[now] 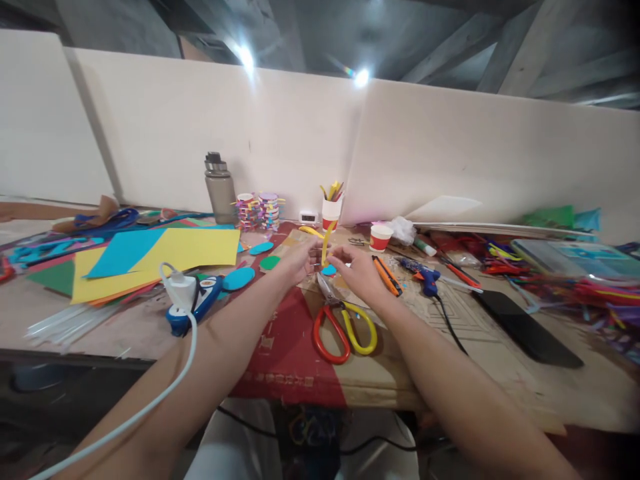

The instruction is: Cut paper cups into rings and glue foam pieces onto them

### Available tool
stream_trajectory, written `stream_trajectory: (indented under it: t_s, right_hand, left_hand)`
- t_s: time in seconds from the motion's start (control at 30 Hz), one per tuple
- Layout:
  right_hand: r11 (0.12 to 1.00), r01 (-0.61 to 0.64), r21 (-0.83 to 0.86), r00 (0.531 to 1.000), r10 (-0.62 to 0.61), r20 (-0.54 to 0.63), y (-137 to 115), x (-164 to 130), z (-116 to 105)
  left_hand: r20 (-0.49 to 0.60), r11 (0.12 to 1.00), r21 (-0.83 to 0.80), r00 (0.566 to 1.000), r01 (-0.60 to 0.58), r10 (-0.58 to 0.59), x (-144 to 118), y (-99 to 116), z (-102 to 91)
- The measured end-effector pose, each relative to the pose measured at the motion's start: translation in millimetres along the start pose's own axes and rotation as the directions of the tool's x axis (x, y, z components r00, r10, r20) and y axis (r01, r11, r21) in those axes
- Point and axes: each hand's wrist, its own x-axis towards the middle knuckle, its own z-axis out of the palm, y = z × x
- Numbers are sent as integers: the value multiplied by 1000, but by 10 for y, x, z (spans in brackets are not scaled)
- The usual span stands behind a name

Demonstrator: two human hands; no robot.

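A narrow yellow paper strip (328, 241) stands upright between my hands above the table. My left hand (300, 261) is closed at its left side, with fingertips against it. From the right, my right hand (356, 267) pinches near the strip's lower part; the exact contact is small and partly hidden. Just below my hands lie scissors (331, 293) with one red and one yellow handle, blades pointing away. A small blue paper piece (329, 270) shows under my fingers. Another yellow strip (311, 231) lies behind my left hand.
Coloured paper sheets (200, 248) and a blue power strip (193, 307) with a white cable lie left. Behind stand a bottle (220, 190), decorated cups (257, 212), a cup of strips (331, 208). Right are a red-white cup (381, 237), orange cutter (387, 275), glue gun (424, 275), phone (525, 328).
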Motion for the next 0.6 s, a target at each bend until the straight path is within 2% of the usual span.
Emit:
stream_trajectory:
  t_s: [0.1,0.23,0.3,0.4,0.5,0.6]
  right_hand:
    - [997,-66,41,997,67,-32,66,23,-7]
    - [994,-107,31,992,109,-65,108,50,-15]
    - [993,-115,25,990,117,-78,133,62,-20]
    - [990,-139,-1,980,138,-142,176,81,-40]
    - [983,-182,16,959,181,-217,200,99,-86]
    - [982,-174,67,953,185,-241,195,105,-130]
  left_hand:
    - [9,1000,10,1000,-16,16,-15,-49,50]
    - [85,990,84,991,-113,106,26,-172,58]
    - [85,985,102,988,-136,128,51,-222,53]
    - [63,984,127,991,-124,117,71,-261,47]
    - [116,978,190,991,-86,65,72,-277,53]
    - [169,966,254,986,-56,12,62,-295,69]
